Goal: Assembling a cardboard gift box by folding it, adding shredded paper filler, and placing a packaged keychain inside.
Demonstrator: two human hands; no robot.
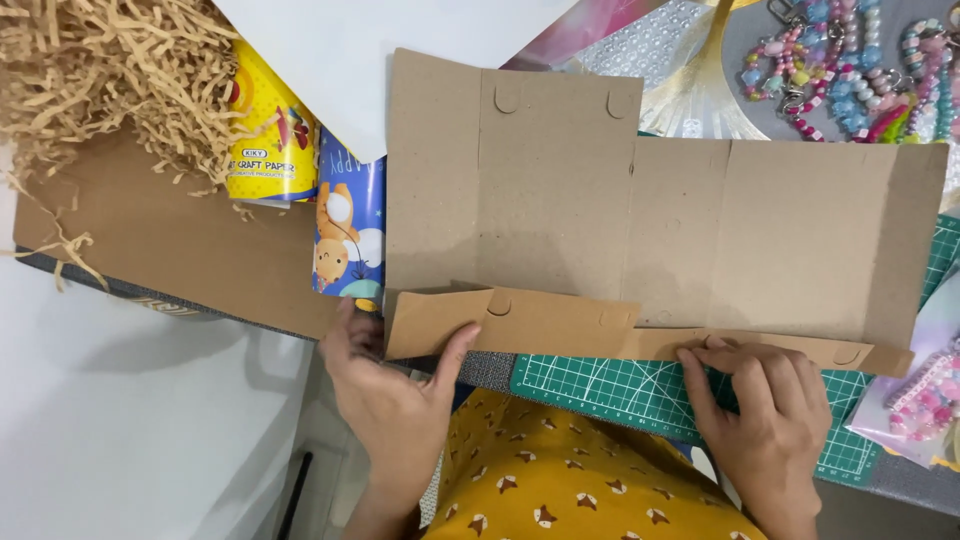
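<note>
- Both hands sit nearest the cam, at the near edge of a flat brown box blank (640, 210).
- L hand (390, 400): thumb up on the folded flap (510, 322), other fingers tucked under it, so a loose pinch on the flap's left end. Prob. held that way to bend the flap up along its crease.
- R hand (765, 405): fingers nearly straight, close together, tips pressing down on the flap strip's right part. Not gripping anything, just pinning it flat, likely so the fold runs true along the whole edge.
- Blank lies unfolded across the table's middle, print side down, half-round notches visible at top and on the flap. Its near edge hangs over a green cutting mat (600, 385), w/ the flap along that edge.
- Mat under the blank's right half, grid showing; prob. there as a work surface.
- Far left: open box (150, 240) w/ tan paper shred (110, 80) heaped in and spilling over its flap.
- Beside it, a yellow paper roll (265, 130) and a blue cartoon-print roll (345, 225), both partly tucked under a white sheet (370, 50) and the blank's left edge.
- Top right: grey tray (745, 105) holding bead chains (850, 70) in pink, blue, white. More beads (925, 395) in a clear bag at the right edge.
- Can't tell what's under the blank's far side.
</note>
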